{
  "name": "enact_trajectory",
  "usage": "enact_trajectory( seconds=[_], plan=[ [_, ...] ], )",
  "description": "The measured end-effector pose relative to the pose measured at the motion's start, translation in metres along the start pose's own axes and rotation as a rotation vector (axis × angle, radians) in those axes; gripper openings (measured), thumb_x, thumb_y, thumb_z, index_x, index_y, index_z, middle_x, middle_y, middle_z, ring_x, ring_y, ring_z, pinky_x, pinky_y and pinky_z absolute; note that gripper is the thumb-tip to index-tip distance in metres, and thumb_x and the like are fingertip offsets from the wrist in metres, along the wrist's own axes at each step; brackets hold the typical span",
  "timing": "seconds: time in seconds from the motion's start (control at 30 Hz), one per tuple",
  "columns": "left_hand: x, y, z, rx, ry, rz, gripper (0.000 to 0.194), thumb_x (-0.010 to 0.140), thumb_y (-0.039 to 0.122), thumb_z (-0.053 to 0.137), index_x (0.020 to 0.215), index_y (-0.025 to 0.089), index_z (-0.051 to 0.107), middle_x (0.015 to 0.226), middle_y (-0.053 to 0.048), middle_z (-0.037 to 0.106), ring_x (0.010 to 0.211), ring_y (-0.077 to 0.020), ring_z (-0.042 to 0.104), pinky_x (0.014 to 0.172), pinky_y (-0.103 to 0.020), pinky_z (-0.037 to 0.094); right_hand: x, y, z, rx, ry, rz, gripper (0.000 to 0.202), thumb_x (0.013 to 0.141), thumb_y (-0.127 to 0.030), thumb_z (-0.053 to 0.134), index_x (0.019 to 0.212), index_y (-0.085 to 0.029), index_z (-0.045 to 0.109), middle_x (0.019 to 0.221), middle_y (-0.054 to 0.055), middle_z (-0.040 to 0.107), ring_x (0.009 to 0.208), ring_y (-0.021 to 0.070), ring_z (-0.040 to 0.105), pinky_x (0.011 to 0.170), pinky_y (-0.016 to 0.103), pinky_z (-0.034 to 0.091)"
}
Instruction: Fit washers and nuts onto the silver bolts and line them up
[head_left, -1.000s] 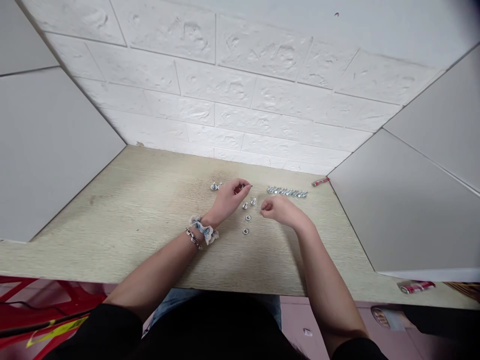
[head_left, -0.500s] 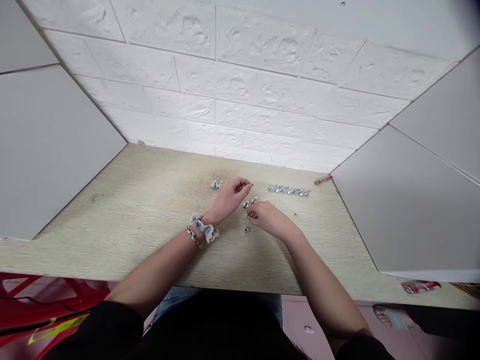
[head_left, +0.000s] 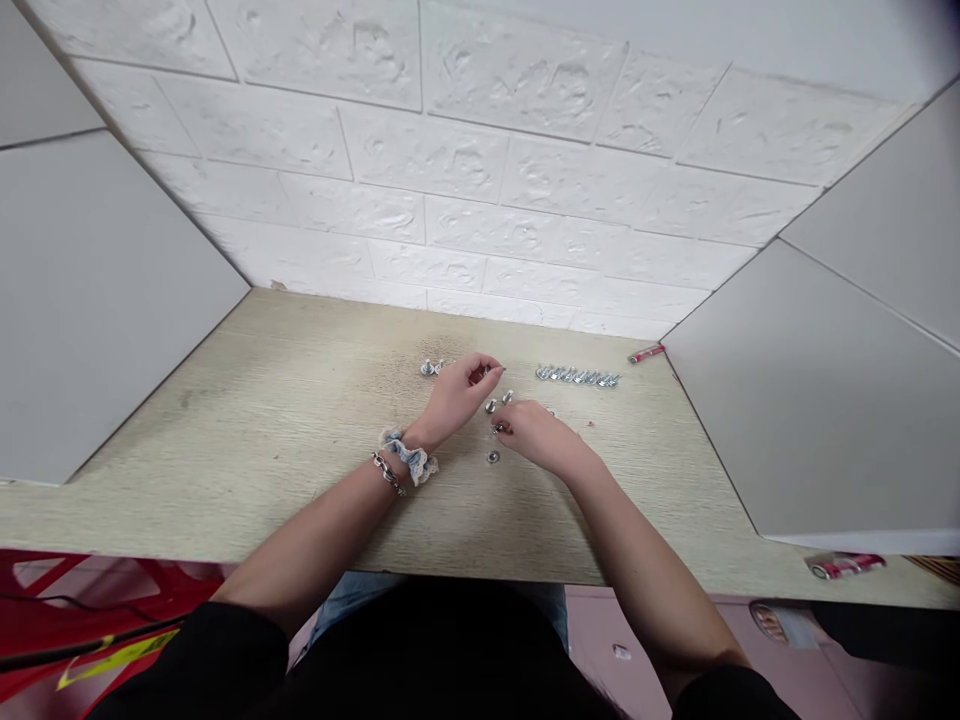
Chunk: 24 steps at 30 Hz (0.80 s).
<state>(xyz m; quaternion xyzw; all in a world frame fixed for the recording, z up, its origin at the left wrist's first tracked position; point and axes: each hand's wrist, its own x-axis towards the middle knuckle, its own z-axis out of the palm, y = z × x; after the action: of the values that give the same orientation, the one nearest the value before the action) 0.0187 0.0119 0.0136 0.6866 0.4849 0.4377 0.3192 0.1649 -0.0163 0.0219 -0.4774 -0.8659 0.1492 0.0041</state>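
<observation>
My left hand [head_left: 466, 388] is closed in a pinch above the wooden table [head_left: 315, 400], with a small metal screw [head_left: 502, 370] showing at its fingertips. Beside it on the left sit a few silver screws [head_left: 427, 368], partly hidden by the hand. My right hand [head_left: 531, 432] pinches a small metal piece [head_left: 499, 429] low over the table. Just above its fingers stand two screws [head_left: 491, 406], and below lies a round metal piece [head_left: 493, 457]. A row of several silver screws [head_left: 577, 377] lies further right.
A white brick-pattern wall [head_left: 465, 210] closes the back. Grey panels stand at left [head_left: 112, 300] and right [head_left: 825, 400]. Red batteries lie by the right panel [head_left: 646, 354] and at the front right edge [head_left: 847, 567]. A person's foot [head_left: 769, 622] shows on the floor.
The view has shifted slightly. Both hands stay nearly where they were and keep their pinches. A bit of metal now shows behind my right hand.
</observation>
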Motion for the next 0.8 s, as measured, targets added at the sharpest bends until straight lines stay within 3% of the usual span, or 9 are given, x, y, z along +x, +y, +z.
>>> enact_trajectory(
  seconds=[0.27,0.8],
  plan=[
    [-0.0002,0.0016,-0.0003,-0.003,-0.011,-0.012,0.02,0.08,0.034,0.051,0.082,0.017,0.062,0.066,0.001,0.057,0.061,-0.0111,0.048,0.058,-0.024,0.038,-0.0033,0.0001,0.0003,0.043,0.005,-0.01,0.025,0.077,-0.007,0.045,0.088,-0.018,0.063,0.085,0.005,0.064,0.083,0.0168,0.055,0.066,0.024,0.034],
    [0.0,0.0012,0.0004,0.013,-0.025,0.01,0.02,0.08,0.033,0.05,0.082,0.017,0.062,0.068,0.0,0.058,0.061,-0.0112,0.048,0.057,-0.024,0.037,-0.002,-0.0029,-0.0004,0.012,0.006,-0.005,0.015,0.075,-0.008,0.047,0.076,-0.016,0.059,0.078,0.006,0.062,0.077,0.0162,0.054,0.064,0.024,0.034]
  ],
)
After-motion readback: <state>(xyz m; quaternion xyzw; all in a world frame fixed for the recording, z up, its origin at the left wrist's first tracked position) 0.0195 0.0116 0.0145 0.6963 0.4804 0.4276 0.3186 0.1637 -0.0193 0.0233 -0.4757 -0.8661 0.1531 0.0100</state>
